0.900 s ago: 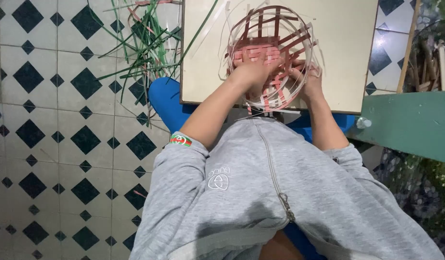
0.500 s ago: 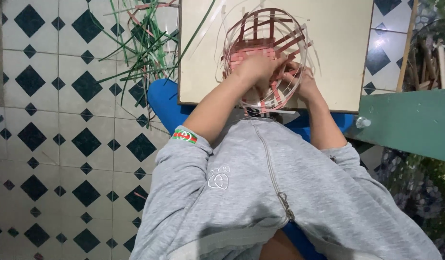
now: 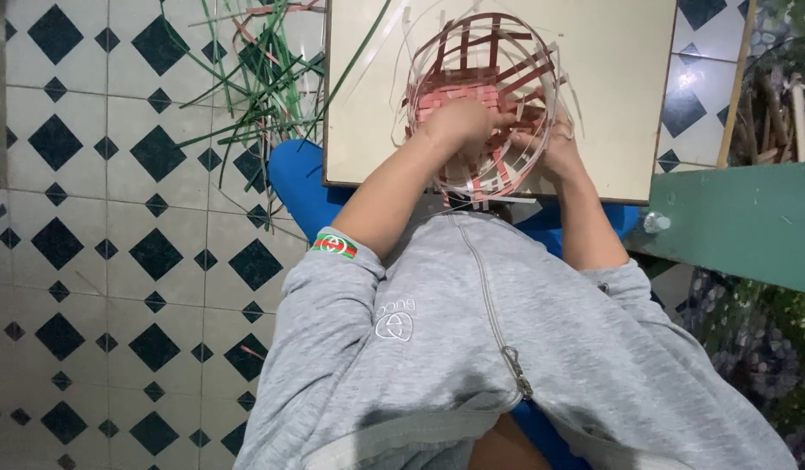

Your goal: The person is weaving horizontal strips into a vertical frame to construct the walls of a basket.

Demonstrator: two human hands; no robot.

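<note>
- A half-woven basket of red and white strips lies on the cream surface, near its edge closest to the person, at about 12 o'clock from the person's chest.
- The basket is roughly round, so it has no clear long axis; its open mouth tips toward the person, and its woven red base faces away, toward 12 o'clock.
- Loose white strip ends fan out around the rim, the longest running off toward 10 and 2 o'clock.
- The left hand reaches into the mouth of the basket, fingers curled closed around strips near the red weave.
- The right hand sits at the basket's 4 o'clock side, fingers pinched shut on strips at the rim.
- The two hands are close together, both touching the basket.
- A heap of green and reddish strips lies on the tiled floor at 10 o'clock of the basket.
- A blue seat shows beneath the surface's edge.
- A green board stands at 4 o'clock.
</note>
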